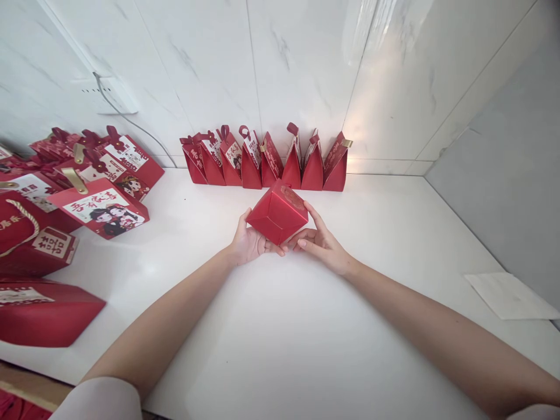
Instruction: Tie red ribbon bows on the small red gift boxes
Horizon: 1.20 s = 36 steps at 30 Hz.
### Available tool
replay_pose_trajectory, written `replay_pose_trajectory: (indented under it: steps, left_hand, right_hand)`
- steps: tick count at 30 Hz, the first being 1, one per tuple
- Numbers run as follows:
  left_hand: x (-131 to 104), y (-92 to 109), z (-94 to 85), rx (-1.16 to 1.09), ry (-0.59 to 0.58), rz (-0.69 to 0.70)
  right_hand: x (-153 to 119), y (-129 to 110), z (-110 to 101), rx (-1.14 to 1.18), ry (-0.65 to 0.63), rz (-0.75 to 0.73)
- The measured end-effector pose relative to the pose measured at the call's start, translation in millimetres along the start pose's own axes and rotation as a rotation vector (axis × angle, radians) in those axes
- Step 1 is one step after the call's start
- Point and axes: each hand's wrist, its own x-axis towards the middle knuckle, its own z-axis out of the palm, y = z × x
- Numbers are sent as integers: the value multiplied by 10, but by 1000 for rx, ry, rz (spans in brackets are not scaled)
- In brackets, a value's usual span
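Note:
A red folded box (280, 213) is held up over the middle of the white table, tilted, with its creased faces toward the camera. My left hand (254, 240) grips its left corner and lower edge, thumb on the side and fingers underneath. On the right side, my right hand (321, 239) holds the box with the index finger against its upper right edge and the other fingers bent below. Behind the box, a row of several red triangular boxes (251, 166) with ribbon loops stands along the wall.
Many red printed gift boxes (107, 207) are piled on the left of the table (280, 338). A red bag with a rope handle (28, 224) stands at the far left. White paper (510, 296) lies at the right edge. A grey cable (126, 116) hangs along the wall.

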Motion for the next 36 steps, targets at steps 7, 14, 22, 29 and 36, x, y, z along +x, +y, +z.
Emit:
replay_pose_trajectory:
  steps: [7,14,22,29,36]
  left_hand:
    - [6,9,23,-12,20,-1]
    - [6,2,19,-23,23,0]
    - [4,16,22,-15,21,-10]
    - [5,10,15,-19,48,-16]
    - [20,-9,-17,-28,91,25]
  right_hand:
    - [2,13,-5,15,-10,-7]
    - [-2,4,-2,36,-11,3]
    - [4,5,-6,69,-10,12]
    - [2,4,-13,74,-12,14]
    - [-18,1,-6,-1,-92,-77]
